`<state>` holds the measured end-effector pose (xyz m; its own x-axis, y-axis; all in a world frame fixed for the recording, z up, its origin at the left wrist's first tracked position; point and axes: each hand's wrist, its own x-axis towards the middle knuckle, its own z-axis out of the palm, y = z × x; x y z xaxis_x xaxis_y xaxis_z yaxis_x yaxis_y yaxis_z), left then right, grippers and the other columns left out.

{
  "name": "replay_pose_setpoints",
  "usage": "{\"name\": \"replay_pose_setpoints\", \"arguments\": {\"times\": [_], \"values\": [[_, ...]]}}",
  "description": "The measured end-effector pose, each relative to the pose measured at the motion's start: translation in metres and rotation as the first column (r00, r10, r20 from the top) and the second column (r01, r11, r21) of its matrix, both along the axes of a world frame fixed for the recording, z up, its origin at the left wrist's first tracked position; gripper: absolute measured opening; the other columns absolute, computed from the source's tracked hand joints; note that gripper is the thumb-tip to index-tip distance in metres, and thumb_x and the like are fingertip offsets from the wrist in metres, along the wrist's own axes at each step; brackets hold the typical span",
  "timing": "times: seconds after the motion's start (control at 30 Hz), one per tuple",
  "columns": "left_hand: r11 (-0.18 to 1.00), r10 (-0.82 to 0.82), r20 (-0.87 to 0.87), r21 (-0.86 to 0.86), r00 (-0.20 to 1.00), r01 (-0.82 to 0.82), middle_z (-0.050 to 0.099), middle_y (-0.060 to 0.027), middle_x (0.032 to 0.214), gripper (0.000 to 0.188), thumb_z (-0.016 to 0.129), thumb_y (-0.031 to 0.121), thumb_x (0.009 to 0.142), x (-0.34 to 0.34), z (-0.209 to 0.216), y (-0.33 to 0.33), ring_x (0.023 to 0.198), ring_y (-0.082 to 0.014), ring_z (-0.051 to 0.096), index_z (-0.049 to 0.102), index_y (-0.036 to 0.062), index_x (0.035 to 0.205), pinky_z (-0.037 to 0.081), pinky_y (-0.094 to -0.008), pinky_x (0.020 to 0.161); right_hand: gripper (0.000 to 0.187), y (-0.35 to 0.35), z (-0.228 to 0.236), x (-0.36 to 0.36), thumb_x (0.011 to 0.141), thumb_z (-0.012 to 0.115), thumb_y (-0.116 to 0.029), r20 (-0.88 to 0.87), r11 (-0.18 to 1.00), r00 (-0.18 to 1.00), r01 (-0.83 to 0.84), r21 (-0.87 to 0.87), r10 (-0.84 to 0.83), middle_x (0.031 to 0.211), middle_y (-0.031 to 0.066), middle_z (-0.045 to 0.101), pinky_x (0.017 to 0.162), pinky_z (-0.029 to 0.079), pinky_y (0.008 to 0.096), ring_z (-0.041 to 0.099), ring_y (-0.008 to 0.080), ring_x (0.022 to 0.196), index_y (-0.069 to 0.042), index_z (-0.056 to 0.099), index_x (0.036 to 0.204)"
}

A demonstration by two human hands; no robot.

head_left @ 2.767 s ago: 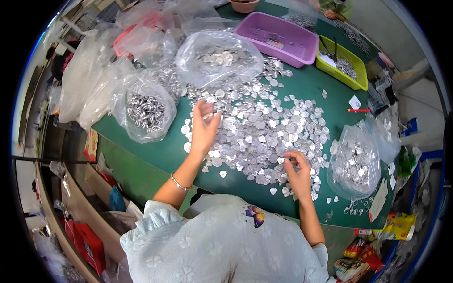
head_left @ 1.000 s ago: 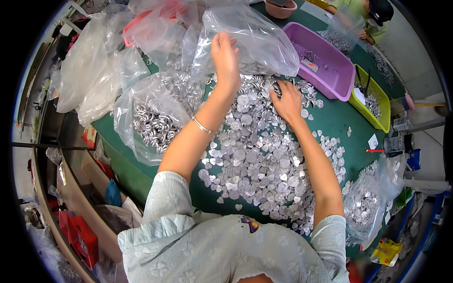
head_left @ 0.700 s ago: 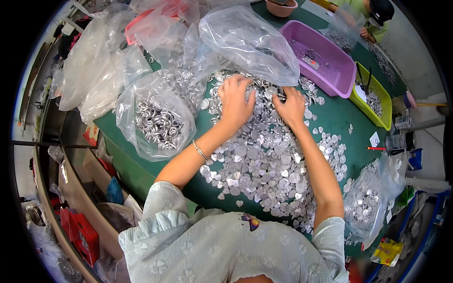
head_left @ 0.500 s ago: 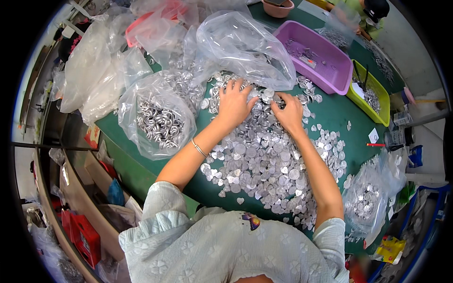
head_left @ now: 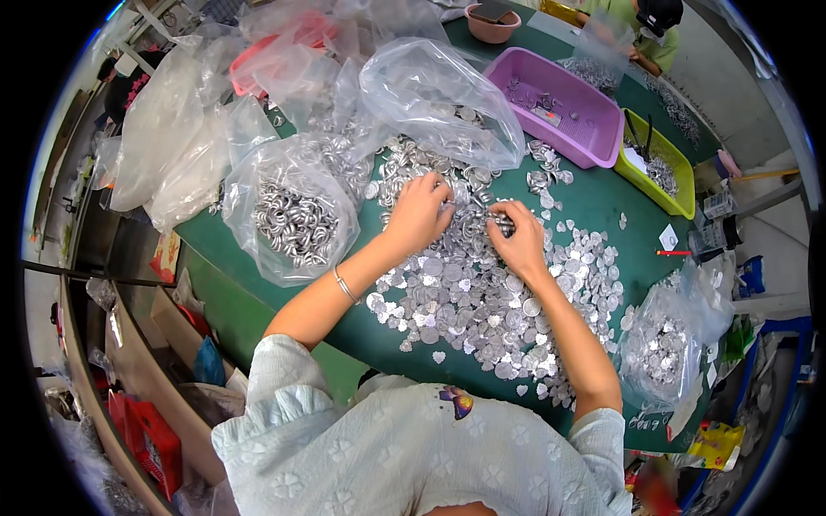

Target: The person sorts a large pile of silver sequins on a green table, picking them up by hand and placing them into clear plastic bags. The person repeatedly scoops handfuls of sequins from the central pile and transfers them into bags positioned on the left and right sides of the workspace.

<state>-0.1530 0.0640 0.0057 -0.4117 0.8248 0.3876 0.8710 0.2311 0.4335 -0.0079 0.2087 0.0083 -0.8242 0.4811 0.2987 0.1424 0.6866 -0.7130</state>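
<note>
Across the desk [head_left: 594, 193], silvery metal pieces [head_left: 473, 292] lie loosely heaped. The left hand [head_left: 417, 214] and right hand [head_left: 522, 242], curled inward, touch the heap's farther part, apparently to confine pieces between them; any grip is unverifiable. Beyond, a slumped bag [head_left: 430, 77] contains others.

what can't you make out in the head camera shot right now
All in the head view:
Fine designs on the flat silver pieces: too small.
Whatever lies beneath the left hand and right hand: hidden by them.
Red basin: mostly behind clear bags.
Co-worker: partly cut off by the upper edge.
</note>
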Motion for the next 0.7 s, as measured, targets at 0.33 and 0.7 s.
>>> {"name": "replay_pose_setpoints", "arguments": {"times": [0.33, 0.7], "values": [[0.997, 0.022, -0.198, -0.071, 0.980, -0.037, 0.053, -0.0155, 0.114, 0.045, 0.063, 0.036, 0.080, 0.001, -0.008, 0.013, 0.111, -0.0323, 0.047, 0.056, 0.0057, 0.114, 0.034, -0.0458, 0.091, 0.060, 0.029, -0.008, -0.004, 0.082, 0.060, -0.042, 0.132, 0.992, 0.989, -0.077, 0.104, 0.063, 0.127, 0.0188, 0.048, 0.102, 0.031, 0.0408, 0.044, 0.0348, 0.119, -0.003, 0.046, 0.125], [0.996, -0.041, -0.204, -0.090, 0.978, 0.023, 0.054, -0.0177, 0.105, 0.050, 0.064, 0.036, 0.078, 0.006, -0.011, 0.012, 0.110, -0.0386, 0.045, 0.055, 0.0010, 0.113, 0.033, -0.0490, 0.095, 0.052, 0.010, -0.020, 0.013, 0.079, 0.062, -0.045, 0.250, 0.967, 0.963, -0.157, 0.201, 0.104, 0.125, 0.0138, 0.054, 0.101, 0.034, 0.0421, 0.042, 0.0375, 0.121, -0.008, 0.059, 0.116]]}}
